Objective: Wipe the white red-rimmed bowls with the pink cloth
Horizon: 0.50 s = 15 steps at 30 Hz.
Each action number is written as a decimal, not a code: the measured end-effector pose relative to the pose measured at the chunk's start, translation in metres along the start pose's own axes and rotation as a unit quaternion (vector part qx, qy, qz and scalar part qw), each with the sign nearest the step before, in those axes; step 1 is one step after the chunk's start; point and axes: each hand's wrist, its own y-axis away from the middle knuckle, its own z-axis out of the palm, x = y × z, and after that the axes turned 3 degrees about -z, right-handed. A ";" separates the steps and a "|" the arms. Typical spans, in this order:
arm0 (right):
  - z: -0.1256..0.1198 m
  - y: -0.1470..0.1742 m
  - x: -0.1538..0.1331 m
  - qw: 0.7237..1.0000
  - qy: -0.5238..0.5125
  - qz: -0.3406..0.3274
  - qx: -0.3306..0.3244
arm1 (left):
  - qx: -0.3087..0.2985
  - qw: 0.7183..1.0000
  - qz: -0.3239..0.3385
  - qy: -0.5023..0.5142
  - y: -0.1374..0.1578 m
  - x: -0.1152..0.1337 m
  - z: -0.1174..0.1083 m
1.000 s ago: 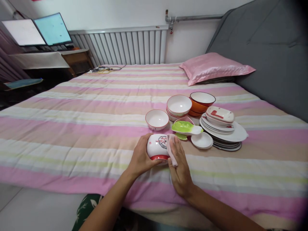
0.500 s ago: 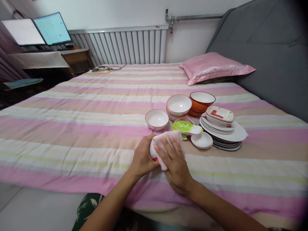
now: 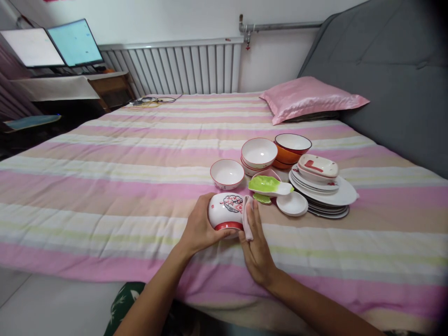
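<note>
My left hand [image 3: 199, 227] grips a white bowl [image 3: 226, 213] with a red foot ring and a flower print, held upside down and tilted just above the striped bedcover [image 3: 105, 186]. My right hand [image 3: 257, 249] presses a small pale pink cloth [image 3: 247, 219] against the bowl's right side. Just beyond stand a white bowl with a red rim [image 3: 227, 173], a green leaf-shaped dish [image 3: 269, 185] and a small white saucer [image 3: 292, 204].
A stack of white bowls [image 3: 259, 154], an orange bowl [image 3: 292, 147] and a pile of plates [image 3: 325, 193] topped by an oblong dish lie at the right. A pink pillow [image 3: 311, 98], a grey headboard, a radiator and two monitors [image 3: 52, 44] stand farther off.
Half a second ago the cloth covered the bowl's top under my right hand. It has now slid off to the bowl's right side, baring the flower print.
</note>
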 end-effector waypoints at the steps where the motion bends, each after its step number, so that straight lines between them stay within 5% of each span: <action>1: 0.000 0.000 0.000 1.000 0.002 0.000 0.001 | 0.005 1.000 0.009 -0.006 0.001 0.000 0.000; 7: 0.000 0.001 0.001 0.997 0.031 -0.068 -0.013 | -0.032 0.992 0.117 -0.040 0.002 0.000 -0.006; 15: -0.009 -0.008 -0.006 0.992 0.059 -0.102 -0.039 | -0.011 0.994 0.106 -0.004 0.002 0.002 -0.009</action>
